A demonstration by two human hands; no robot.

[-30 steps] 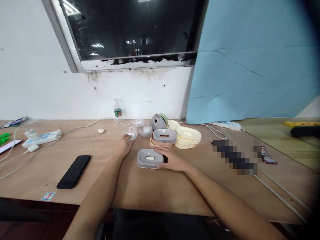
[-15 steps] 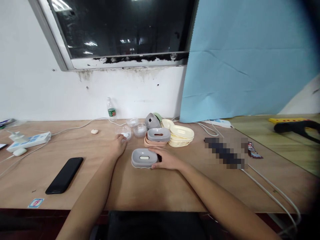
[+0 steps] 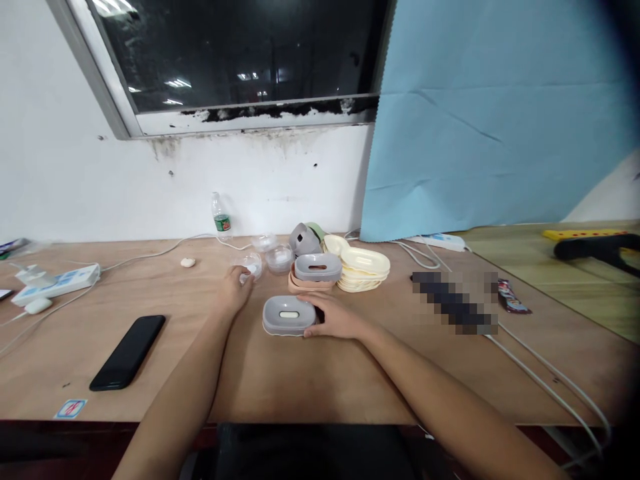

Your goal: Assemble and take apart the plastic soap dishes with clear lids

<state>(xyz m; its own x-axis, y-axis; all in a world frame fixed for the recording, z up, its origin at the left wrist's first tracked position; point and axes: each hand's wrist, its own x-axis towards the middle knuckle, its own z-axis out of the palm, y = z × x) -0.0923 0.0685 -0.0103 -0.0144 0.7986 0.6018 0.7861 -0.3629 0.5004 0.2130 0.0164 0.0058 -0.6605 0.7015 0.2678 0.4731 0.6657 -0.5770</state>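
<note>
My right hand [image 3: 334,319] rests on the wooden table [image 3: 310,373], its fingers curled against the right side of a grey oval soap dish [image 3: 289,315] with a white slot in its lid. My left hand [image 3: 233,292] reaches forward, fingers closed on a small clear plastic cup [image 3: 249,267] holding something white. Behind the dish sit another grey dish on a pink one [image 3: 317,270], a stack of cream trays [image 3: 363,269] and more clear cups [image 3: 279,258].
A black phone [image 3: 128,352] lies at the left. White power strips [image 3: 57,283] and cables trail along the left and right. A small bottle [image 3: 221,218] stands by the wall. A blurred dark item [image 3: 454,302] lies at the right.
The view shifted slightly. My left hand has tilted the clear cup a little; my right hand stays on the grey dish.
</note>
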